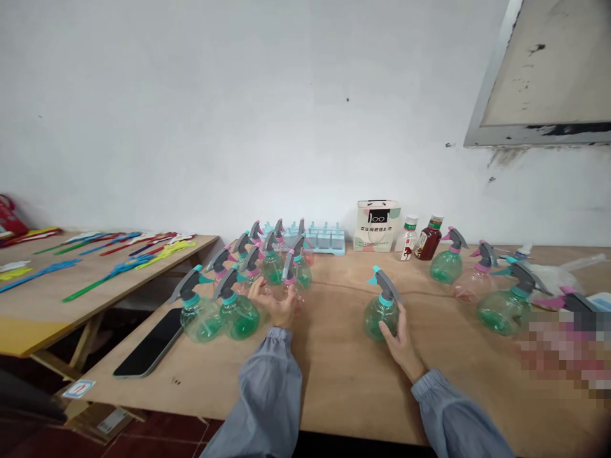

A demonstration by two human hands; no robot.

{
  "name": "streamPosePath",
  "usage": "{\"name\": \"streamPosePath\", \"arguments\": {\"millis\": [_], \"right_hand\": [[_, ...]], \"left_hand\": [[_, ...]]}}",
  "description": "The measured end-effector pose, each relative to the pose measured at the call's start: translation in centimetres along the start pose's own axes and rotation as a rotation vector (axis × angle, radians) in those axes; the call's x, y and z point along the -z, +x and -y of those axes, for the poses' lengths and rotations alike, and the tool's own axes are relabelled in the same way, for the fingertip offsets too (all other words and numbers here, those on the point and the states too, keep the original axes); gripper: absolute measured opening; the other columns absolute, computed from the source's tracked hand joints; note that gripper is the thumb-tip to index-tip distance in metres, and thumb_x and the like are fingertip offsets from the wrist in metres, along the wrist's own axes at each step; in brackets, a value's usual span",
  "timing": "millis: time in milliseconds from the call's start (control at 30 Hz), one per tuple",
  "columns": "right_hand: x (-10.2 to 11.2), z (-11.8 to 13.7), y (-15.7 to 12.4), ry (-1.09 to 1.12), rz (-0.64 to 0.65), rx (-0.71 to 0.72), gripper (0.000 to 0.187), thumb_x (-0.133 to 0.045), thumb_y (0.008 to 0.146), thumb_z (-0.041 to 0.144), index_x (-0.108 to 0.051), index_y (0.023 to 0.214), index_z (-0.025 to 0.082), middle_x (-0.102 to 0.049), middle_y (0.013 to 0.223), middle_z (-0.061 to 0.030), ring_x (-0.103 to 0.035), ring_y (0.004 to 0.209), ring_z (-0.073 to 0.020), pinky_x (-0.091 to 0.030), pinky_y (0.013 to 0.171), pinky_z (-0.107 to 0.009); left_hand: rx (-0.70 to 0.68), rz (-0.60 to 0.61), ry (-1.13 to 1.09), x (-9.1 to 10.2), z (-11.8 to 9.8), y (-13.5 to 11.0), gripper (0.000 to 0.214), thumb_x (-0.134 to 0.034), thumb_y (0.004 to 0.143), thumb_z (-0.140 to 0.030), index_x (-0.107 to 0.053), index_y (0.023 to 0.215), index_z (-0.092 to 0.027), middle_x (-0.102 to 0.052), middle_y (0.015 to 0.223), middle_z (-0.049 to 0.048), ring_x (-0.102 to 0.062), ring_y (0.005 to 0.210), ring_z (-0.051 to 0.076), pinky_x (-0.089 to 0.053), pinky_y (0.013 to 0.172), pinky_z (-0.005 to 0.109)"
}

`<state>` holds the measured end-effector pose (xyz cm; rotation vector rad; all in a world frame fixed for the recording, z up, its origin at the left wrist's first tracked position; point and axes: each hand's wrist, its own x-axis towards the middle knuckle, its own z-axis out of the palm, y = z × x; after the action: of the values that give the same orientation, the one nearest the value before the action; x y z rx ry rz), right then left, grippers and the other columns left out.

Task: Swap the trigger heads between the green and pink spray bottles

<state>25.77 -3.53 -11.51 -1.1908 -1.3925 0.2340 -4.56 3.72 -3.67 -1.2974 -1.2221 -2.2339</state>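
Note:
My left hand (277, 306) is at the front of a cluster of spray bottles. Its thumb and fingers curl about a pink spray bottle (298, 306) with a grey trigger head, whose body is partly hidden behind the hand. A green spray bottle (375, 317) with a turquoise nozzle stands upright on the table, and my right hand (401, 343) grips its right side, thumb in front. Left of my left hand are two more green bottles, one nearer (238, 315) and one further left (203, 318). Behind them stand several more pink and green bottles.
On the wooden table (344, 381) lies a black phone (150, 343) at left. Along the wall stand a light-blue popsicle mould (329, 240), a paper bag (377, 229) and two drink bottles (420, 240). More spray bottles (501, 312) stand at right. Colourful flat strips (119, 267) cover another table.

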Motion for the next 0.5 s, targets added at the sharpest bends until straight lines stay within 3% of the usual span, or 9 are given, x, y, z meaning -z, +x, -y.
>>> {"name": "streamPosePath", "arguments": {"millis": [67, 133, 233, 300, 367, 500], "right_hand": [[0.1, 0.0, -0.2, -0.037, 0.032, 0.014, 0.065, -0.049, 0.093, 0.051, -0.03, 0.146, 0.02, -0.049, 0.141, -0.0166, -0.048, 0.133, -0.0312, -0.038, 0.113, -0.054], [0.0, 0.2, -0.3, -0.086, 0.088, 0.058, 0.065, -0.047, 0.095, 0.048, -0.027, 0.149, 0.019, -0.048, 0.143, -0.0177, -0.049, 0.133, -0.032, -0.039, 0.112, -0.054], [0.0, 0.8, -0.3, -0.116, 0.205, 0.179, 0.067, -0.047, 0.095, 0.045, -0.024, 0.153, 0.019, -0.049, 0.145, -0.0183, -0.05, 0.133, -0.0324, -0.042, 0.11, -0.052], [0.0, 1.5, -0.2, -0.113, 0.272, 0.268, 0.068, -0.05, 0.095, 0.042, -0.023, 0.154, 0.02, -0.048, 0.147, -0.0176, -0.05, 0.135, -0.0316, -0.045, 0.109, -0.05], [0.0, 2.3, -0.2, -0.124, 0.325, 0.329, 0.069, -0.052, 0.095, 0.041, -0.023, 0.155, 0.022, -0.048, 0.149, -0.0163, -0.049, 0.136, -0.0312, -0.045, 0.109, -0.049], [0.0, 3.4, -0.3, -0.145, 0.423, 0.336, 0.069, -0.054, 0.095, 0.04, -0.025, 0.156, 0.028, -0.052, 0.147, -0.0121, -0.051, 0.135, -0.0293, -0.045, 0.11, -0.048]], "left_hand": [[-0.125, 0.034, -0.037, -0.1, -1.0, -1.4, 0.065, -0.079, 0.071, -0.046, -0.048, 0.122, -0.02, -0.052, 0.117, 0.0148, -0.054, 0.115, 0.033, -0.043, 0.099, 0.053], [-0.228, 0.198, -0.109, -0.7, -3.0, -3.9, 0.07, -0.079, 0.068, -0.05, -0.048, 0.123, -0.019, -0.053, 0.113, 0.0136, -0.055, 0.113, 0.033, -0.045, 0.097, 0.053], [-0.191, 0.663, -0.319, -1.9, -6.8, -8.2, 0.101, -0.078, 0.063, -0.06, -0.033, 0.142, -0.015, -0.047, 0.132, 0.0194, -0.052, 0.124, 0.036, -0.045, 0.102, 0.054], [-0.08, 0.842, -0.388, -2.4, -8.9, -10.2, 0.115, -0.081, 0.06, -0.057, -0.021, 0.149, -0.016, -0.037, 0.144, 0.0226, -0.042, 0.135, 0.039, -0.039, 0.11, 0.058], [0.021, 0.908, -0.432, -2.5, -10.0, -10.8, 0.115, -0.082, 0.063, -0.051, -0.016, 0.151, -0.017, -0.031, 0.15, 0.0229, -0.034, 0.142, 0.039, -0.031, 0.115, 0.06], [0.182, 0.857, -0.499, -2.0, -10.0, -9.3, 0.1, -0.077, 0.074, -0.04, -0.017, 0.152, -0.022, -0.028, 0.155, 0.019, -0.03, 0.146, 0.034, -0.03, 0.118, 0.054]]}}
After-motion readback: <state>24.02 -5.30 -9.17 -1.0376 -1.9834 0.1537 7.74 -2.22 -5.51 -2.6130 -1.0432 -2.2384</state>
